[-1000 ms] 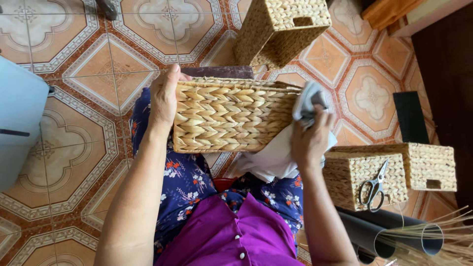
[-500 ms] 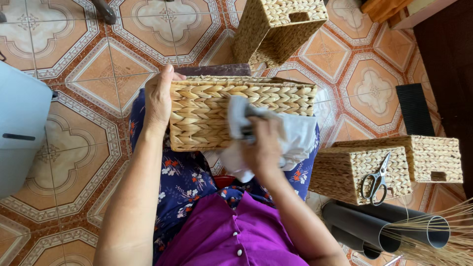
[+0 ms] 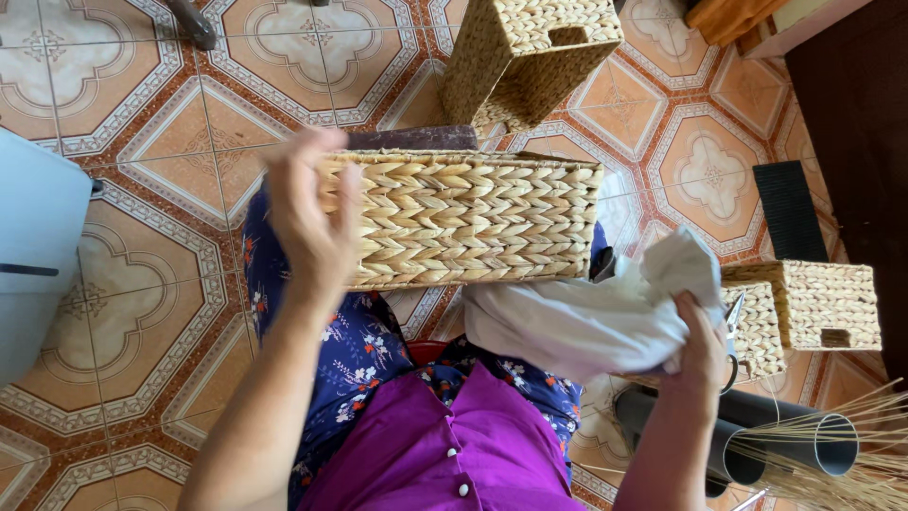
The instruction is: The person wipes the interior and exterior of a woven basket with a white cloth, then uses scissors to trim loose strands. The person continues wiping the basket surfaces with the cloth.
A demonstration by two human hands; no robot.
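A rectangular woven straw basket [image 3: 463,220] lies on my lap over a blue flowered skirt. My left hand [image 3: 310,218] rests against the basket's left end, fingers spread over the weave. My right hand [image 3: 700,336] is at the lower right, shut on a bunched white cloth [image 3: 586,322] that hangs below the basket's right corner. The cloth's lower part drapes over my lap.
Another woven basket [image 3: 525,52] stands on the patterned tile floor ahead. Two smaller baskets [image 3: 813,303] sit at the right with scissors [image 3: 733,326] on one. Dark tubes [image 3: 785,435] and loose straw lie lower right. A grey-blue object [image 3: 33,246] is at the left.
My right hand has pulled the white cloth off the front of the basket, down and to the right. My left hand has shifted on the basket's left end.
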